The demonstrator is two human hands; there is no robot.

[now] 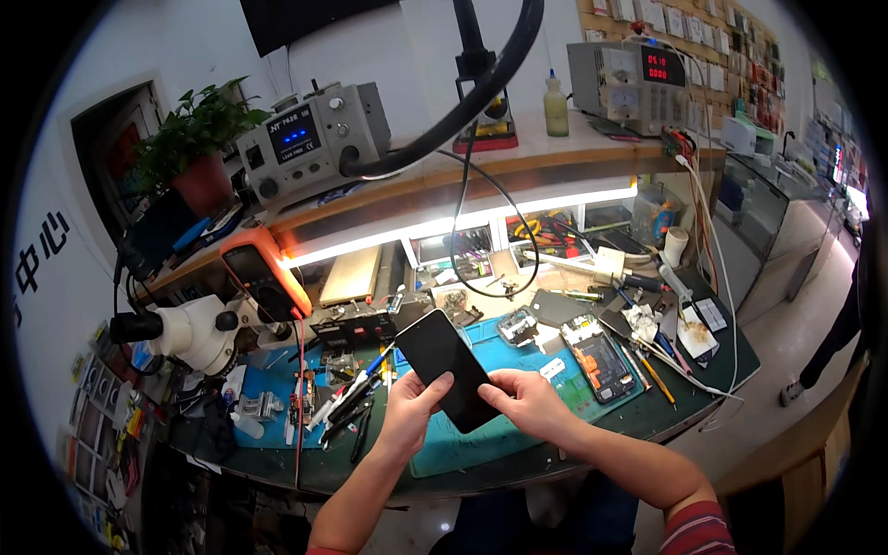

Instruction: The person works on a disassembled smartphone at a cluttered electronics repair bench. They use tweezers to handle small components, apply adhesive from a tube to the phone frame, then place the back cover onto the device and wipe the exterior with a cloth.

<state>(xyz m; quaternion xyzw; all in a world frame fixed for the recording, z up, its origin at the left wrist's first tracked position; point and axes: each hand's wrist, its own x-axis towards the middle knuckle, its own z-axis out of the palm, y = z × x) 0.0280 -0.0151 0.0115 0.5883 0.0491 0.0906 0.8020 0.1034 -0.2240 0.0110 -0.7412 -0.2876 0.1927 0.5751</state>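
A black smartphone (442,356) with a dark screen is held tilted above the blue work mat (453,453). My left hand (410,412) grips its lower left edge, thumb lying on the glass. On the opposite edge, my right hand (529,402) holds it too, with the thumb at the lower right of the screen. The fingers behind the phone are hidden. To the right on the mat lies an opened phone (597,361) with its inner parts and orange pieces showing.
A white microscope (190,333) and an orange multimeter (265,277) stand at left. Pens and tools (356,398) lie beside the mat. On the shelf are a grey soldering station (319,139), a bottle (555,106) and a power supply (629,83). A black hose (444,129) arches overhead.
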